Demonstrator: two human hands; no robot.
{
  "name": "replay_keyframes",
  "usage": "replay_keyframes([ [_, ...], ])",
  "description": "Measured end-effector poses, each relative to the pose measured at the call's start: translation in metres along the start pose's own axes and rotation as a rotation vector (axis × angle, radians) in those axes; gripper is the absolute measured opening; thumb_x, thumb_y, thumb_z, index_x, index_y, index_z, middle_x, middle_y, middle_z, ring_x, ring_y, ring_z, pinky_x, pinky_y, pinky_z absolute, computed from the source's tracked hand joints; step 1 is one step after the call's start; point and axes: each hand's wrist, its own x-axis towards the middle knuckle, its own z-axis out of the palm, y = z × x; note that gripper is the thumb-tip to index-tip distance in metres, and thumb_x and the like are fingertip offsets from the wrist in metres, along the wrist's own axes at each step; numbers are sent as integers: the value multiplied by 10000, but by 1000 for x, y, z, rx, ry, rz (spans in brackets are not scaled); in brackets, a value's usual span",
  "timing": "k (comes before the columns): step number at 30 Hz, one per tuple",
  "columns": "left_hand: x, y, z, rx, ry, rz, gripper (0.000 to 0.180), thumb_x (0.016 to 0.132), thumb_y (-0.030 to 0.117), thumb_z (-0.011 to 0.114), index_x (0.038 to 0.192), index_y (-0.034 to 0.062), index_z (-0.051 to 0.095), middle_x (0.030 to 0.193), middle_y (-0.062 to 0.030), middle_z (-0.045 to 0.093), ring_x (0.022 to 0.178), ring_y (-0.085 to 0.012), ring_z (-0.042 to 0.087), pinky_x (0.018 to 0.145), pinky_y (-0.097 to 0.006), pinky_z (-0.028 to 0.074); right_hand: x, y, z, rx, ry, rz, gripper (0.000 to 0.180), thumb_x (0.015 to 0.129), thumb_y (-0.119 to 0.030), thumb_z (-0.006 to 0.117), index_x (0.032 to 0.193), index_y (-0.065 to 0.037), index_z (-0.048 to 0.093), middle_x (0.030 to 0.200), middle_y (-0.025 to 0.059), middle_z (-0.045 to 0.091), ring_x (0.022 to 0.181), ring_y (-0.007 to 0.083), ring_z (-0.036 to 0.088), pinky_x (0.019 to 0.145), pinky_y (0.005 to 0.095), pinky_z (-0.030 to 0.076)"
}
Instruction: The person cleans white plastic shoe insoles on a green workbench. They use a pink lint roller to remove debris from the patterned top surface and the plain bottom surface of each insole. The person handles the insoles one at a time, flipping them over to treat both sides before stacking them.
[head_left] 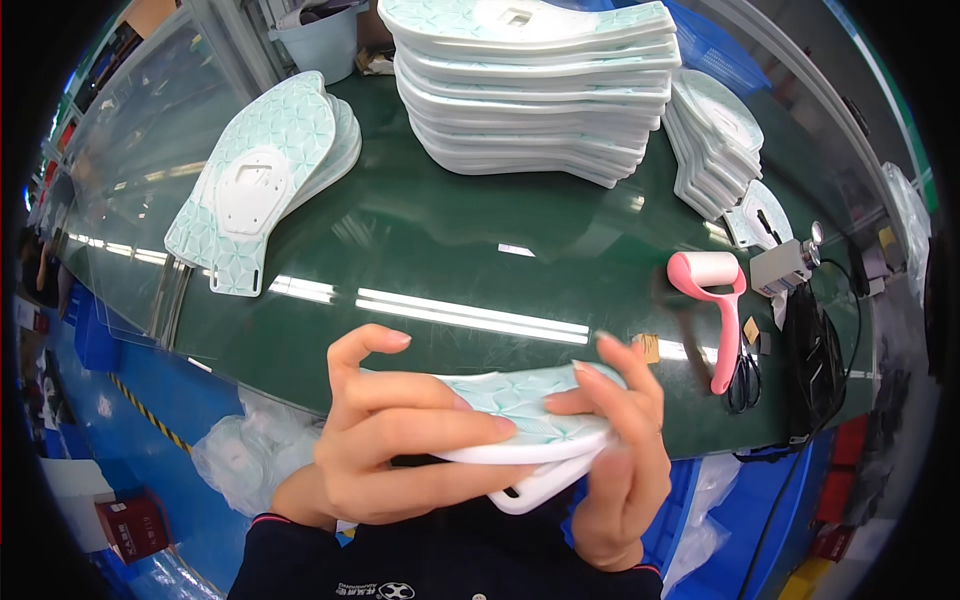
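Close to my body, I hold a curved white panel with a pale green star-patterned face tilted above the table's near edge. My left hand grips its left side, fingers pressed on the patterned face and the index finger raised. Around its right end my right hand is closed, slightly blurred, with fingertips on the top face. The panel's lower corner, with a slot in it, shows beneath my hands. Its left end is mostly hidden by my left hand.
A tall stack of similar panels stands at the back. Smaller piles lie at the left and right. A pink lint roller, black scissors, a grey metal box and a black pouch sit at right on the green table.
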Motion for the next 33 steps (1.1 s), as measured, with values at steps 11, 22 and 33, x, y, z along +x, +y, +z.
replay_keyframes([
  [11, 13, -11, -3, 15, 56, 80, 611, 579, 382, 764, 1124, 252, 519, 953, -61, 559, 914, -241, 503, 922, -474, 339, 0, 28, -8, 305, -92, -71, 310, 634, -25, 687, 930, 5, 597, 865, 120, 635, 803, 248, 620, 891, 469, 418],
  [22, 3, -12, -4, -424, 30, -238, 561, 527, 329, 816, 934, 41, 558, 807, -79, 647, 1043, -257, 506, 1009, -537, 183, -13, 29, -3, 731, 238, 33, 97, 770, -89, 605, 826, -15, 576, 730, 124, 602, 741, 248, 610, 911, 552, 355],
  [33, 15, -8, -11, -239, -122, -111, 616, 527, 348, 813, 986, 51, 528, 760, -81, 659, 1003, -228, 519, 1006, -552, 178, -18, 41, 1, 794, 264, 64, 131, 772, -127, 617, 834, -19, 577, 751, 137, 623, 812, 258, 569, 899, 569, 356],
])
